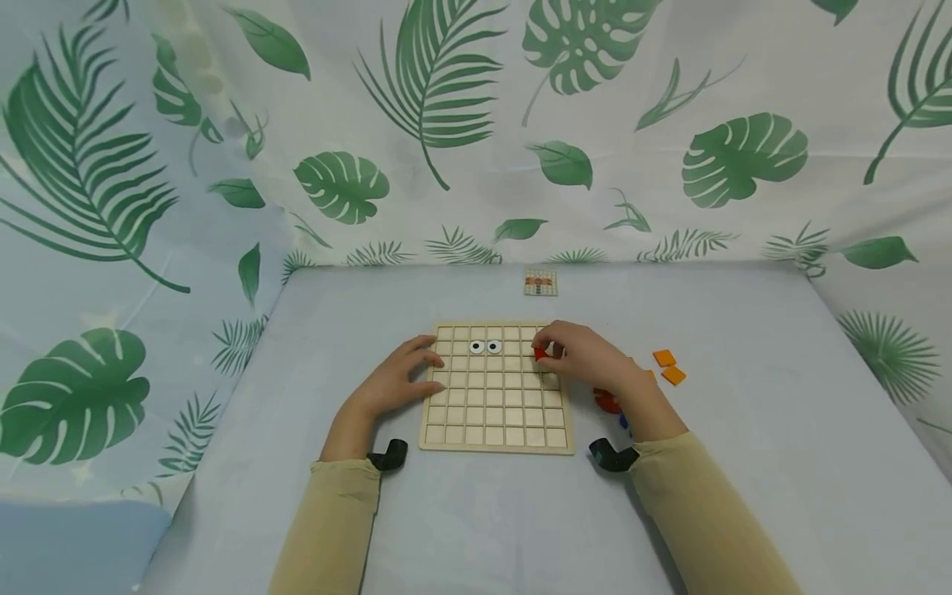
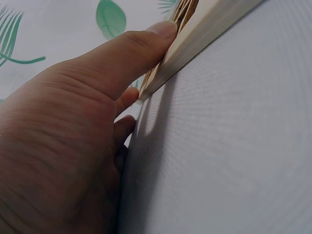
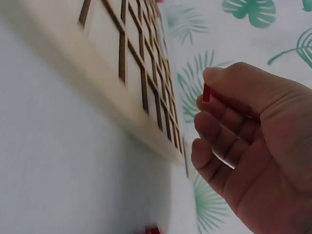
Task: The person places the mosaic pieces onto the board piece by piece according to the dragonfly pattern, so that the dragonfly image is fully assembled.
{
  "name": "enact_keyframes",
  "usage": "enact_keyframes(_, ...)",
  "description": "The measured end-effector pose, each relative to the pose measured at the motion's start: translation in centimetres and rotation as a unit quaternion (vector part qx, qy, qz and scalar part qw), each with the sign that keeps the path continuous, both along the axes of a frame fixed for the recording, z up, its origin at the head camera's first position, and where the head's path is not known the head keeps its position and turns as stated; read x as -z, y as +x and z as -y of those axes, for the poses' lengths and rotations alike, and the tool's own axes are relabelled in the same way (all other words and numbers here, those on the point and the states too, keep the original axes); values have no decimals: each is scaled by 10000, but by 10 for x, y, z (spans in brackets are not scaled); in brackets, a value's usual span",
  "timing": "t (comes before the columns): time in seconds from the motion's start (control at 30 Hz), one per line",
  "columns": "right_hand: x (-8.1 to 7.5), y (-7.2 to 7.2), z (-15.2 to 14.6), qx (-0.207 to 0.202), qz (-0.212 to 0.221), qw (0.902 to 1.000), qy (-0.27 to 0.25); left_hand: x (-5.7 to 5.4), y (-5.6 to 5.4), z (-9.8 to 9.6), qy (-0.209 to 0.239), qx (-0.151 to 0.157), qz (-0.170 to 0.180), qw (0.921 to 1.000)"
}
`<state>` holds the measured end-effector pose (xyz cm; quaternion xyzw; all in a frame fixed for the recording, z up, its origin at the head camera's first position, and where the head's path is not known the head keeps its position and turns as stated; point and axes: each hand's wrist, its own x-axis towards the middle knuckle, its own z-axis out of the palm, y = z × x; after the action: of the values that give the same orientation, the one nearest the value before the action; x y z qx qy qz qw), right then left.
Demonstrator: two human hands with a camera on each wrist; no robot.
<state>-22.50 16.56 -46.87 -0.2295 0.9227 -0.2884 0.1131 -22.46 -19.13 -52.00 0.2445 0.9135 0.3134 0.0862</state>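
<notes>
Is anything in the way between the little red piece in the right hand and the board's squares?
Nothing visible. The right hand pinches the red piece over the right side of the gridded board; the eye pieces and left hand are off to the left.

Wooden grid board — flat, eye pieces near far edge | red tile — pinched at board's right side

Red pc partly hidden by R fingers, & card too small to read
</notes>
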Motion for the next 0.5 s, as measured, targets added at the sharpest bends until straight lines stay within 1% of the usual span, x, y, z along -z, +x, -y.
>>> enact_keyframes(0.2,3,-9,24,-174,70,9998,92,2,-1,0,-44,-18,14,10000)
enact_keyframes(0.27,6,-12,33,-232,69,9997,71,1,-1,0,-51,-27,44,10000)
enact_keyframes(0.4,10,-14,49,-261,63,9996,28,0,-1,0,-48,-31,87,9999)
enact_keyframes(0.5,12,-13,57,-297,30,9996,22,2,-2,1,-38,-25,80,10000)
